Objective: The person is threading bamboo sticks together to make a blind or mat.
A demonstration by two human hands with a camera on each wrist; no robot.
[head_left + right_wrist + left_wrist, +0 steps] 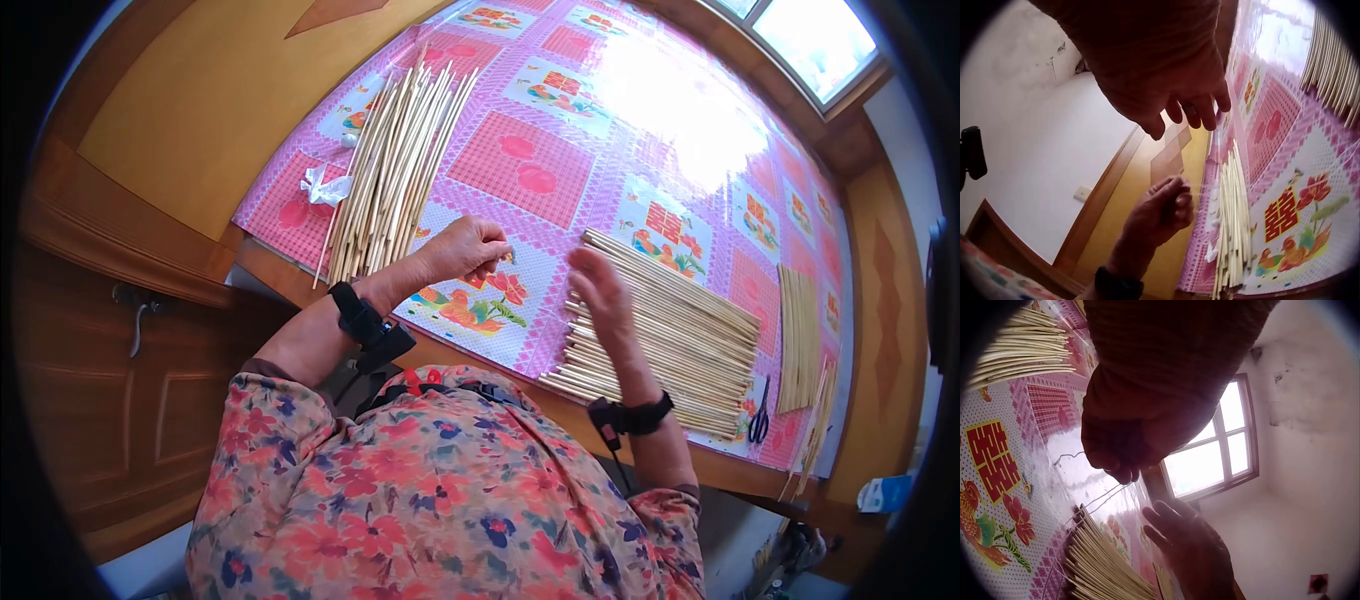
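Pink plastic-looking cloth (520, 170) is spread over the counter (745, 471), printed with fruit, flowers and ducks; on its panels the red double-happiness character "囍" (665, 222) can be read. Thin thread (1105, 496) is gripped in the curled fingers of the left hand (465, 248), and in the left wrist view its strands are seen running down to the row of sticks (690, 340). That row is laid side by side at centre right of the head frame. Nothing is seen grasped by the right hand (605, 295), which is held with fingers loosely extended above the row's left end. A loose bundle of sticks (400, 165) is piled at upper left, beside crumpled white plastic (325, 187). Dark-handled scissors (759, 424) and another stick bundle (797, 340) are placed at the right.
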